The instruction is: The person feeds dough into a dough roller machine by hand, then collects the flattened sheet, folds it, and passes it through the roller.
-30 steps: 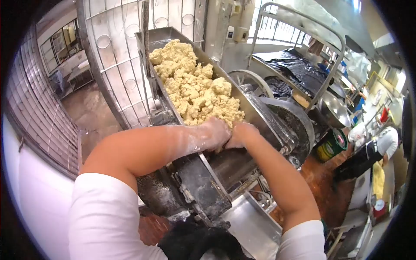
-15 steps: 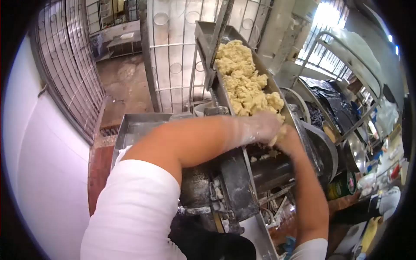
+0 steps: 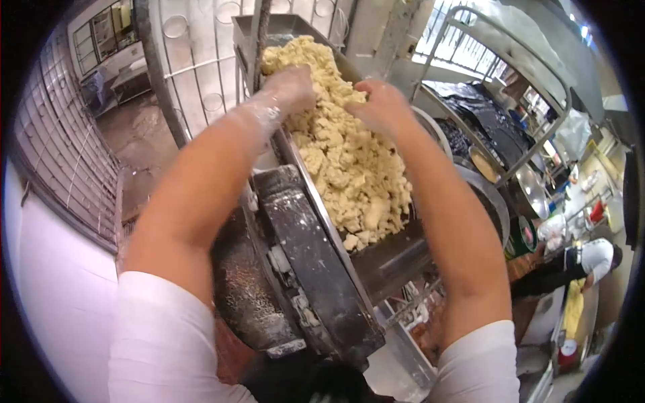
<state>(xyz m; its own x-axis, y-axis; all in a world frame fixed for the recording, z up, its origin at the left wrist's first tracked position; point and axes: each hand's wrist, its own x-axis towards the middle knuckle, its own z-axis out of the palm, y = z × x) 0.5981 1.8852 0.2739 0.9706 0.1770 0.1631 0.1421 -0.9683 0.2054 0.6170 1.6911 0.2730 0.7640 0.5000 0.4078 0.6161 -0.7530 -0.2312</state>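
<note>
Crumbly yellow dough (image 3: 342,164) lies heaped along a long metal trough (image 3: 306,178) that runs away from me. My left hand (image 3: 292,88) is at the left side of the heap's far part, touching the dough, its fingers blurred and partly hidden. My right hand (image 3: 379,104) is at the right side of the heap, thumb and fingers spread, fingertips at the dough's edge. Small loose crumbs lie at the near end of the heap, beside the dark bottom of the trough.
A flour-dusted dark machine housing (image 3: 309,255) stands left of the trough. To the right are a wheel (image 3: 433,134) and a metal rack (image 3: 568,111) with black plastic. A co-worker (image 3: 594,258) bends over a counter at the far right. Barred gates are at the left.
Both hands have moved from the near end of the dough to its far part. The heap now reaches nearer to me along the trough. My right hand has opened.
</note>
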